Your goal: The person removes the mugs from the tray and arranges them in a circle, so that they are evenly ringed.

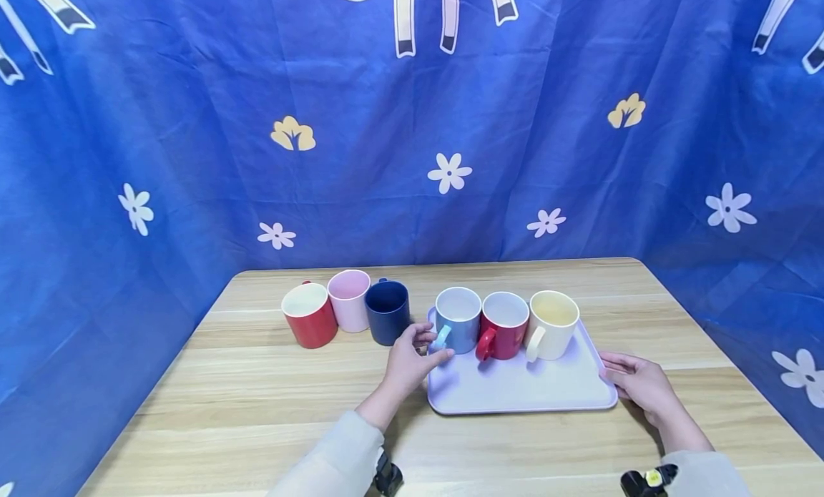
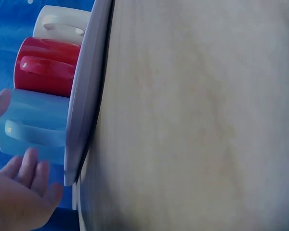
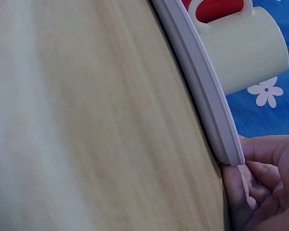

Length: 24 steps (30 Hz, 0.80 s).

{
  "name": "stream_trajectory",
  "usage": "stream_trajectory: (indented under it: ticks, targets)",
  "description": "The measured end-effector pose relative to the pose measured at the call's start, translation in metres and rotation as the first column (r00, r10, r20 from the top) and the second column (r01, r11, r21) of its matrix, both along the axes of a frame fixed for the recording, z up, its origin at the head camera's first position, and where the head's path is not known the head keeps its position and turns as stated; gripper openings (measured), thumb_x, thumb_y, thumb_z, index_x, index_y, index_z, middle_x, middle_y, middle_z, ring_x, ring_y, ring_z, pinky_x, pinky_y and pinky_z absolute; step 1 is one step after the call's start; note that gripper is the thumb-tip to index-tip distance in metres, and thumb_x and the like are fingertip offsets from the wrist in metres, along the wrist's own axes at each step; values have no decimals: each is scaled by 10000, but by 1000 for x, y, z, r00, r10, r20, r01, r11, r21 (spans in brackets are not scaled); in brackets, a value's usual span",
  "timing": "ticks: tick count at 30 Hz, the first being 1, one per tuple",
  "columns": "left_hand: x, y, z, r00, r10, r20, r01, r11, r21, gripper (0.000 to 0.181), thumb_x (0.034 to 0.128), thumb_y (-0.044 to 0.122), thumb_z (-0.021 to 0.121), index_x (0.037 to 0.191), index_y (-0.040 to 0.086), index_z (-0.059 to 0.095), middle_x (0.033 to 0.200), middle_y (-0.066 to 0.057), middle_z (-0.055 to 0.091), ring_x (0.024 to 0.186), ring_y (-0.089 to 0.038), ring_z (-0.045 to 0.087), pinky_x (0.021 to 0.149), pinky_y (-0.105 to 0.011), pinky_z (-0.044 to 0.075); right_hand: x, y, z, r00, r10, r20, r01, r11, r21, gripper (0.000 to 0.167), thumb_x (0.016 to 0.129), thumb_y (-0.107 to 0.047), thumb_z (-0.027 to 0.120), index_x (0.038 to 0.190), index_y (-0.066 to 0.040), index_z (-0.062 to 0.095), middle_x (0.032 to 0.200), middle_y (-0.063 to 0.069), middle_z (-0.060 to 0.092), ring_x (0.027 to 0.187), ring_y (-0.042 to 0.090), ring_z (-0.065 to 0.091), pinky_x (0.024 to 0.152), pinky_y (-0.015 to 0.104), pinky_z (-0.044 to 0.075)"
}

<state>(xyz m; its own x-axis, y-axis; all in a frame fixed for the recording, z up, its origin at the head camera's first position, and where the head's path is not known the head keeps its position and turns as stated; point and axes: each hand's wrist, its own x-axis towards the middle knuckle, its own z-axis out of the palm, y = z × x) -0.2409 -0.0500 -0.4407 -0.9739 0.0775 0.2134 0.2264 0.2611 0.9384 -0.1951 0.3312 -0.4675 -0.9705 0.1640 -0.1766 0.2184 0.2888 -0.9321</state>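
A pale lilac tray (image 1: 515, 393) lies on the table with three mugs standing along its far side. They are a light blue mug (image 1: 461, 332), a red mug (image 1: 508, 337) and a cream mug (image 1: 558, 336), handles toward me. My left hand (image 1: 410, 357) is at the tray's left side, thumb and fingers spread beside the light blue mug; the left wrist view shows a gap between them. At the tray's right edge, my right hand (image 1: 640, 386) pinches the rim. In the right wrist view the thumb (image 3: 262, 148) lies above the rim and the other fingers are below.
Left of the tray stand a red mug with a white inside (image 1: 313, 325), a pink mug (image 1: 350, 307) and a dark blue mug (image 1: 389, 318), close together on the wooden table (image 1: 244, 411). A blue patterned curtain (image 1: 380, 204) hangs behind the table.
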Motion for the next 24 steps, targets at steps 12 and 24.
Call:
stream_trajectory:
  ticks: [12,24]
  targets:
    - [-5,-2,-5,994,-109,9,109,994,6,280,768,37,772,995,-81,659,911,-170,688,830,-252,650,761,-329,531,0,0,1,1000,-3,12,2,1000,2,514,891,-77,646,1309,150,451,1141,220,634,817,31,625,696,259,547]
    - [-5,-5,6,972,-235,18,233,970,70,164,803,-115,667,962,-155,660,914,-255,677,845,-262,662,744,-225,523,0,0,0,1000,-3,7,3,1000,1,513,890,-76,645,1310,147,453,1144,215,634,818,21,622,696,258,546]
